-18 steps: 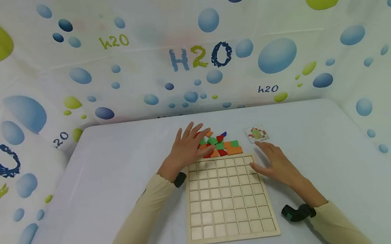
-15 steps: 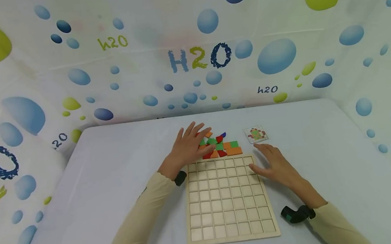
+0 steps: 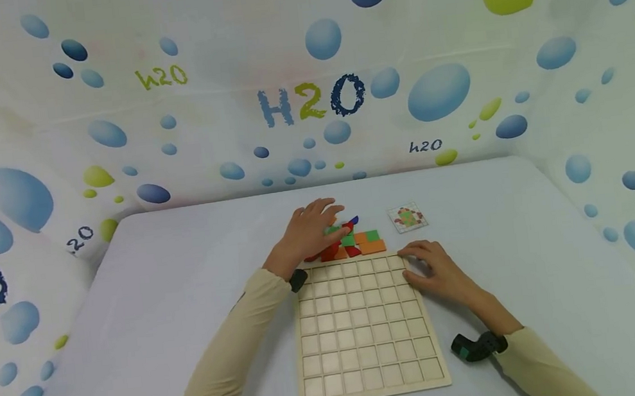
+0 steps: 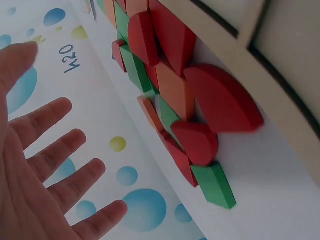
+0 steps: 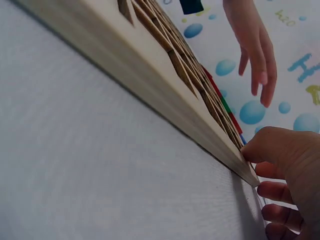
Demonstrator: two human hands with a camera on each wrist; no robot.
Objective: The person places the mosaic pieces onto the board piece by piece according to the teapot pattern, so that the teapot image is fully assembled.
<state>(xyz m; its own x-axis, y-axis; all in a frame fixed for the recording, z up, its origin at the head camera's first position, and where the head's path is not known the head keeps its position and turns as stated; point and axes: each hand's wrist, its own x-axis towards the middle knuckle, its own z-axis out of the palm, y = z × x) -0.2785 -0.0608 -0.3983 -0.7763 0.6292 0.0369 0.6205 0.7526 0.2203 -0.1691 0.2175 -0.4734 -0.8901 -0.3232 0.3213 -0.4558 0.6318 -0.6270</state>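
A wooden grid board (image 3: pixel 367 335) lies on the white table. My right hand (image 3: pixel 438 272) is at its far right corner, with fingers curled and the thumb against the rim; in the right wrist view the thumb (image 5: pixel 267 145) and fingertips meet the board's edge (image 5: pixel 165 95). Over a cluster of flat coloured pieces, just beyond the board, hovers my left hand (image 3: pixel 309 232). Its fingers are spread and hold nothing. The left wrist view shows red pieces (image 4: pixel 222 97), green pieces (image 4: pixel 215 185) and orange pieces (image 4: pixel 175 90) lying close together, some overlapping.
A small pattern card (image 3: pixel 408 217) lies on the table right of the pieces. A printed cloth (image 3: pixel 301 45) with blue and green drops rises behind the table. Each wrist wears a dark camera, such as the right one (image 3: pixel 478 346).
My right hand has closed in on the board's far right corner, fingers curling more. The left hand has shifted slightly over the pieces. The head view has turned a little to the right.
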